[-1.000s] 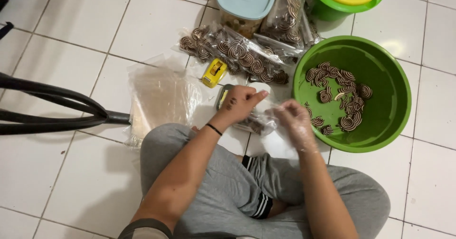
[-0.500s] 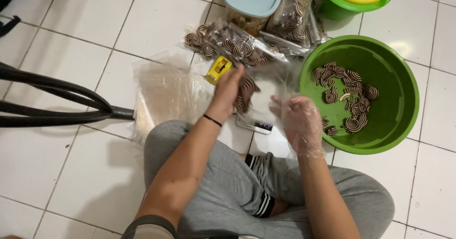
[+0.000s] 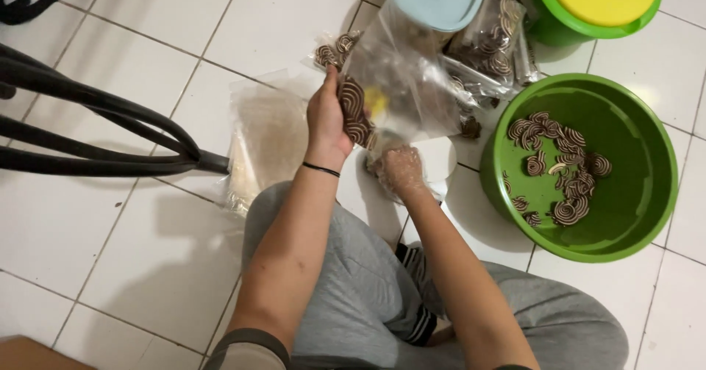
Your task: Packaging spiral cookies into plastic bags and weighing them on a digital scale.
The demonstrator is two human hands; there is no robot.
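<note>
Left hand (image 3: pixel 329 123) pinching clear bag (image 3: pixel 401 83) upright to keep striped cookies (image 3: pixel 354 109) inside; gloved right hand (image 3: pixel 401 170) beneath, fingers curled, grip unclear; green basin (image 3: pixel 647 215) beside

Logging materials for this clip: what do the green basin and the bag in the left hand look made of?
Green basin: likely plastic, smooth and glossy, with light glare on its wall. Bag: thin clear plastic film, see-through and crinkled, held up by the left hand.

Grey sweatpants, a thin black band on the left wrist (image 3: pixel 321 169) — right hand (image 3: pixel 401 170) in a clear plastic glove.
</note>
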